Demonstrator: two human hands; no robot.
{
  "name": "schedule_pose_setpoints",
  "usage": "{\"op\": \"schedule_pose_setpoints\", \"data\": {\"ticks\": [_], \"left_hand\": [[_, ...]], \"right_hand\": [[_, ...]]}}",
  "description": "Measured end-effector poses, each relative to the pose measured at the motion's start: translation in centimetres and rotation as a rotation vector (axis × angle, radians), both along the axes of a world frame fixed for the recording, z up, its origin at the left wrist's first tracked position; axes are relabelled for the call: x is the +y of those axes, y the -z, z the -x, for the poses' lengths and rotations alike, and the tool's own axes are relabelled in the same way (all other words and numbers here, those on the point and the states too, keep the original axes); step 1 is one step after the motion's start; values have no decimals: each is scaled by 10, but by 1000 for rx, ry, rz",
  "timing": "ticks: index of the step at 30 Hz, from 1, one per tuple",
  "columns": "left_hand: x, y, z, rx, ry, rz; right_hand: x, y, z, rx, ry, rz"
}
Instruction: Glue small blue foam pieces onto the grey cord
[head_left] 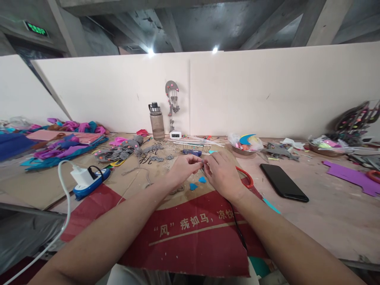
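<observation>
My left hand (187, 168) and my right hand (221, 172) meet over the middle of the worktable, fingertips pinched together. Between them is something small and greyish, too small to name. Just below the fingers, two small blue pieces (193, 186) lie on the cardboard sheet (190, 237). Beside my right hand are the red handles of scissors (246, 177), partly hidden behind it. Behind the hands lies a dark blue tool (192, 152) whose kind I cannot make out. Grey cord (145, 174) trails over the cardboard to the left of my left hand.
A black phone (283, 182) lies at the right, near a purple sheet (353, 178). A power strip (92, 184) with a white charger sits left. Behind stand a water bottle (156, 122), a small clock (175, 135) and a bowl of scraps (245, 144). Grey felt pieces (121, 152) are heaped left.
</observation>
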State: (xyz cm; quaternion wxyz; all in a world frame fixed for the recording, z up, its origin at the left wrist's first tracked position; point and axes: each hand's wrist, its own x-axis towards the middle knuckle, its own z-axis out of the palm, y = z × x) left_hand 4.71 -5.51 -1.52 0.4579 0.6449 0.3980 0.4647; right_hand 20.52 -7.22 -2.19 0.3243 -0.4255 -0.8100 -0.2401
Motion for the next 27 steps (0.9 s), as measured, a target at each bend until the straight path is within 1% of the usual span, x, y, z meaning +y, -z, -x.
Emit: {"op": "schedule_pose_setpoints", "data": {"ticks": [4, 8, 11, 13, 16, 18, 22, 27], "left_hand": [[-4, -4, -1, 65, -14, -5], [0, -4, 2, 108, -56, 1], [9, 2, 7, 49, -99, 41], [16, 7, 10, -43, -85, 85], [21, 10, 12, -147, -46, 123], [19, 9, 12, -152, -36, 124], [11, 4, 9, -82, -56, 60], [8, 4, 4, 17, -62, -22]], "right_hand": [[6, 5, 3, 228, -61, 125], [5, 4, 2, 439, -151, 244], [1, 0, -1, 597, -177, 335], [0, -3, -4, 677, -182, 380], [2, -3, -8, 699, -187, 411], [6, 0, -9, 678, -181, 443], [8, 7, -5, 658, -175, 535], [6, 7, 0, 666, -157, 571]]}}
